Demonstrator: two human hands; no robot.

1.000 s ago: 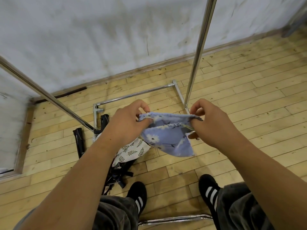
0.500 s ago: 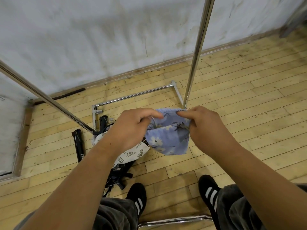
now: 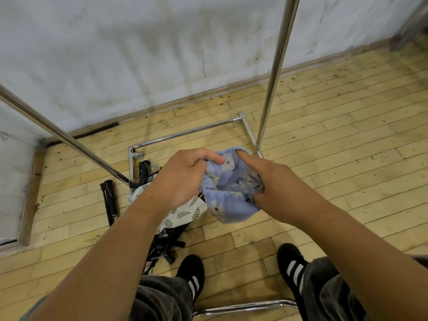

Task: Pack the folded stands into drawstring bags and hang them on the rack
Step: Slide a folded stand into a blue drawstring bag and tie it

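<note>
I hold a blue floral drawstring bag [image 3: 230, 200] in front of me, above the floor. My left hand [image 3: 183, 177] grips its left rim with curled fingers. My right hand [image 3: 266, 179] holds the right rim, fingers tucked into the mouth and the forefinger stretched along the top edge. The mouth is spread open between the hands. Below, on the floor, lie a white leaf-print bag [image 3: 183, 214] and black folded stands [image 3: 110, 202], one beside the rack foot, others partly hidden under the white bag. The chrome rack [image 3: 275, 66] rises on the right, and its slanted left pole [image 3: 69, 140] crosses the left side.
The rack's base bars [image 3: 185, 135] lie on the wooden floor close to the wall. Another chrome bar [image 3: 243, 306] runs near my feet. My black shoes [image 3: 192, 272] stand just behind the pile of stands.
The hands came closer together and then worked the bag's mouth open; the flat-stretched rim is now a rounded opening, with my right fingers inside it.
</note>
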